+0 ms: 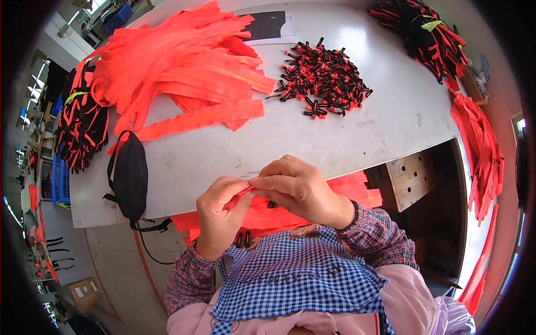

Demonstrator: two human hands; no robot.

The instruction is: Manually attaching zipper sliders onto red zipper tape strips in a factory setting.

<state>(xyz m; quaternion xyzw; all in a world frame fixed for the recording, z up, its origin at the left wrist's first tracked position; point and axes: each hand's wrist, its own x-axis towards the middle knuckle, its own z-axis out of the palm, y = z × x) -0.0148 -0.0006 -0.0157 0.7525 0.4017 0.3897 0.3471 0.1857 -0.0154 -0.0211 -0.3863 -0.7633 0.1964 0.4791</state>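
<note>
Head view: the left hand [219,215] and the right hand [298,187] meet fingertip to fingertip just off the near edge of the grey table [346,139], both closed in a pinch on one end of an orange strip [241,192], which lies between the thumbs and forefingers. Directly beneath the grip lies a stack of orange strips [357,190] across the lap; beyond it, on the table, sit a pile of small black-and-red clips [324,78] and a heap of orange strips [190,67], with a black pouch [129,173] to the left.
</note>
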